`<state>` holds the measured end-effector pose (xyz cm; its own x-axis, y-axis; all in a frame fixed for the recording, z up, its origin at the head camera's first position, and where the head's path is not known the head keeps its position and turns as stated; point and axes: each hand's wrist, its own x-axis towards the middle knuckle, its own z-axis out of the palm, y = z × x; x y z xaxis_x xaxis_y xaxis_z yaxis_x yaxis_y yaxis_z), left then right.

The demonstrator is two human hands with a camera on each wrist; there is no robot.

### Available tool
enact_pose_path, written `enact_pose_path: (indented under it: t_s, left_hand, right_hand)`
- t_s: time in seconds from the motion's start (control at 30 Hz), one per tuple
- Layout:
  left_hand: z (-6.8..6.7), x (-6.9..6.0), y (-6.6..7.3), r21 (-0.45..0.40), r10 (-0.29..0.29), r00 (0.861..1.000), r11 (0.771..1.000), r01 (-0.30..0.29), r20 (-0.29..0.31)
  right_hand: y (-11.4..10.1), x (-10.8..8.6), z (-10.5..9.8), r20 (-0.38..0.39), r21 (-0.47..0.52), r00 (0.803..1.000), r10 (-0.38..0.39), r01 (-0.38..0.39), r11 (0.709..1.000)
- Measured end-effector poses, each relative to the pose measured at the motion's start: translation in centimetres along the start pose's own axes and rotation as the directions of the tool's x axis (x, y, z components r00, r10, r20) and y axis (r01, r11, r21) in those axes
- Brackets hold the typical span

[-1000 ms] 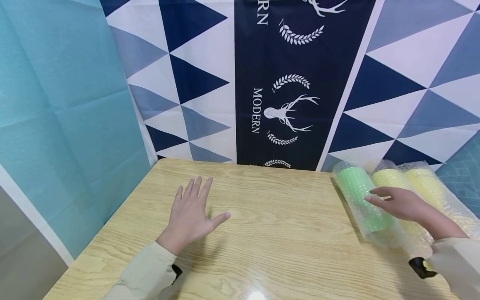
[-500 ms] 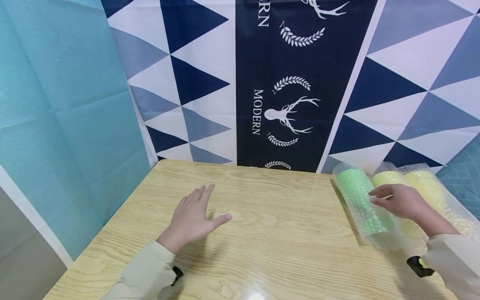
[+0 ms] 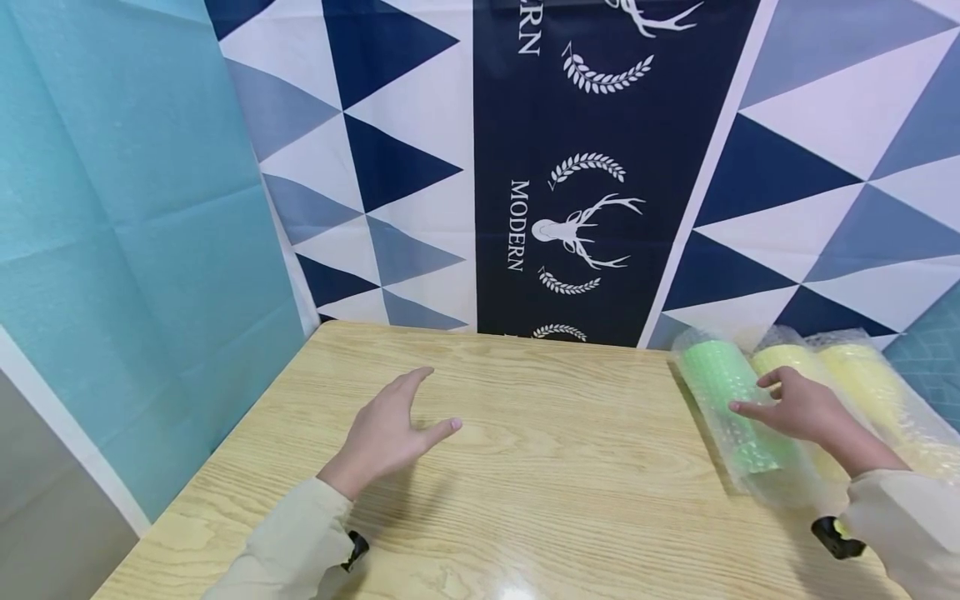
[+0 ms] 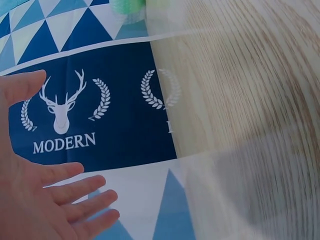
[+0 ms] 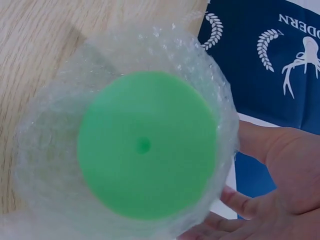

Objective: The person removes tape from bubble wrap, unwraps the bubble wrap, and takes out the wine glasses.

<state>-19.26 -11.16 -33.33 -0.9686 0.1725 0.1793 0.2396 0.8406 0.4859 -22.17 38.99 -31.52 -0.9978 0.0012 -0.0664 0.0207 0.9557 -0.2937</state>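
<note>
In the head view, a light wood table (image 3: 555,467) is backed by a cloth (image 3: 405,258) of blue and white triangles, and a turquoise sheet (image 3: 150,250) is hung at the left. On the cloth's dark band, "MODERN" is printed sideways beside a deer head; a second copy is cut off to "ERN". The left hand (image 3: 381,435) is held above the table, thumb and fingers apart. The right hand (image 3: 798,407) is held over a green cylinder (image 3: 716,367), its thumb and fingers also apart. The green cylinder is laid at the table's right side in bubble wrap (image 3: 783,492), next to two yellow cylinders (image 3: 862,379), which are partly covered by the right hand and sleeve (image 3: 907,525).

In the left wrist view, "MODERN" is shown nearly upright, and a green shape is cut off at the top.

In the right wrist view, the green cylinder's round end is seen through the wrap. The right fingertips are partly hidden behind it, so contact cannot be told; "MODERN" is turned upside down and cropped by the edge
</note>
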Motion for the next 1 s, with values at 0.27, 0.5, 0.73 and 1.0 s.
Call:
enact_pose_path:
  t_s: [0.27,0.5,0.73,1.0]
  left_hand:
    - [0.0,0.3,0.0,-0.104,-0.027,0.999,0.994,0.031,0.039]
    - [0.1,0.5,0.3,-0.237,-0.028,0.993,0.970,0.056,0.118]
    - [0.2,0.5,0.8,-0.279,-0.023,0.989,0.958,0.063,0.145]
    - [0.0,0.2,1.8,-0.355,0.002,0.977,0.932,0.076,0.214]
  right_hand:
    - [-0.2,0.0,0.3,0.058,0.001,0.998,0.039,-0.039,0.999]
    - [-0.2,0.3,0.3,0.168,0.021,0.981,0.099,-0.104,0.994]
    - [-0.6,0.2,0.4,0.192,0.046,0.977,0.092,-0.103,0.994]
    - [-1.1,-0.4,0.5,0.207,0.076,0.974,0.096,-0.114,0.991]
